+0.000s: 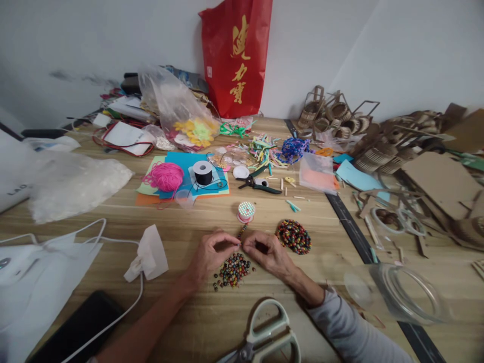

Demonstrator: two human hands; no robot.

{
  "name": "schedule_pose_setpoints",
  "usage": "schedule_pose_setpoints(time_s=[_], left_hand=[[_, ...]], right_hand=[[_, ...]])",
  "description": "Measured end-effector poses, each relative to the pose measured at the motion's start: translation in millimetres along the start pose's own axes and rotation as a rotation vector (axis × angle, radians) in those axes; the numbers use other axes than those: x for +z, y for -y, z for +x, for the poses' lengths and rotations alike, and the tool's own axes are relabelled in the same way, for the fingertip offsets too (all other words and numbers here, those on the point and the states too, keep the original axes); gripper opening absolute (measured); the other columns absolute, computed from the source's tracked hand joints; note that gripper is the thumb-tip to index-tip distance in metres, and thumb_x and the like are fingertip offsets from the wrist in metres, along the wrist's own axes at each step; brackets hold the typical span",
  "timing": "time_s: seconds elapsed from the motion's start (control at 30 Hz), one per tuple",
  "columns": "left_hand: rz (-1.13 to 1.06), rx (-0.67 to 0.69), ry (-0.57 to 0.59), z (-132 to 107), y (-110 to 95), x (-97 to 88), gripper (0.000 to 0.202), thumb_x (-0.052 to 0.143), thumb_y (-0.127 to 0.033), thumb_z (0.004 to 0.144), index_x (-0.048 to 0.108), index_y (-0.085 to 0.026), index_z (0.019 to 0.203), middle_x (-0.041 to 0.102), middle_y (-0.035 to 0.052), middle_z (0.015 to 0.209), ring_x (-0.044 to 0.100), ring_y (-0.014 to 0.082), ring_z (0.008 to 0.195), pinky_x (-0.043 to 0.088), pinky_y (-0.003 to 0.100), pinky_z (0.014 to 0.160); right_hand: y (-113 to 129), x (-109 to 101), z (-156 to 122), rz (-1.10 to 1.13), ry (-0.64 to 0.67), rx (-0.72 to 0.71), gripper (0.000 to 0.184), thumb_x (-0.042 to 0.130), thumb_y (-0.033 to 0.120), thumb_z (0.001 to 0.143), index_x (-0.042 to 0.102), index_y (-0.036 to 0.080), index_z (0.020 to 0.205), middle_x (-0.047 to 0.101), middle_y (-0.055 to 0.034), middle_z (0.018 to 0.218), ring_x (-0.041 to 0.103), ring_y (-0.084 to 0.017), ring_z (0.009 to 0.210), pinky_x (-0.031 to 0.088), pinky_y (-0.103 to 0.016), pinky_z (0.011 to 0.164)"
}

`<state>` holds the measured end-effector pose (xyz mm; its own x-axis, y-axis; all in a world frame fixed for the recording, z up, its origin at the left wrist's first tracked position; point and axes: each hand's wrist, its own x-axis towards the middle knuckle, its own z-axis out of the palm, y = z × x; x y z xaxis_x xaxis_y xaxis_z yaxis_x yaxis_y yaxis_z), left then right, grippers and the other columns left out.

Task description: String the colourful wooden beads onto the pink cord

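Note:
My left hand (pixel 214 252) and my right hand (pixel 268 253) meet fingertip to fingertip, each closed in a thumb-and-finger pinch. What lies in each pinch is too small to make out. A short string of small beads (pixel 242 231) runs from between the fingertips up towards a spool of reddish thread (pixel 246 212) with a patterned top. Just below the hands spreads a loose pile of multicoloured beads (pixel 234 272). To the right of my right hand lies a coiled strand of similar beads (pixel 294 237).
Scissors (pixel 269 330) lie at the near edge. Pliers (pixel 259 182), pink yarn (pixel 166 176) and a black cord spool (pixel 203 173) sit farther back. A white cable (pixel 140 297) and dark phone-like slab (pixel 77 330) are at left; clear tubing (pixel 412 292) and small woven baskets (pixel 340 113) at right.

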<state>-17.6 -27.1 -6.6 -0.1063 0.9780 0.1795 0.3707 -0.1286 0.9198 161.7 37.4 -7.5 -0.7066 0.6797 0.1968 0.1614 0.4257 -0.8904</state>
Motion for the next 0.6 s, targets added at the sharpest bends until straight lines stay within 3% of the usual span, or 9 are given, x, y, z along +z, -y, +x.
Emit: schedule_pose_setpoints(time_s=[0.6], left_hand=[[-0.017,-0.059,0.003,-2.3,-1.0,2.9,0.003,0.071,-0.017,0.069,0.071,-0.014,0.068,0.07,0.0039,0.066,0.064,0.0163,0.063,0.049,0.024,0.061]], right_hand=[[1.5,-0.7,0.3,0.017,0.02,-0.031,0.015,0.058,0.024,0.086,0.064,0.014,0.077,0.06,-0.0018,0.068,0.053,-0.013,0.064,0.041,-0.023,0.06]])
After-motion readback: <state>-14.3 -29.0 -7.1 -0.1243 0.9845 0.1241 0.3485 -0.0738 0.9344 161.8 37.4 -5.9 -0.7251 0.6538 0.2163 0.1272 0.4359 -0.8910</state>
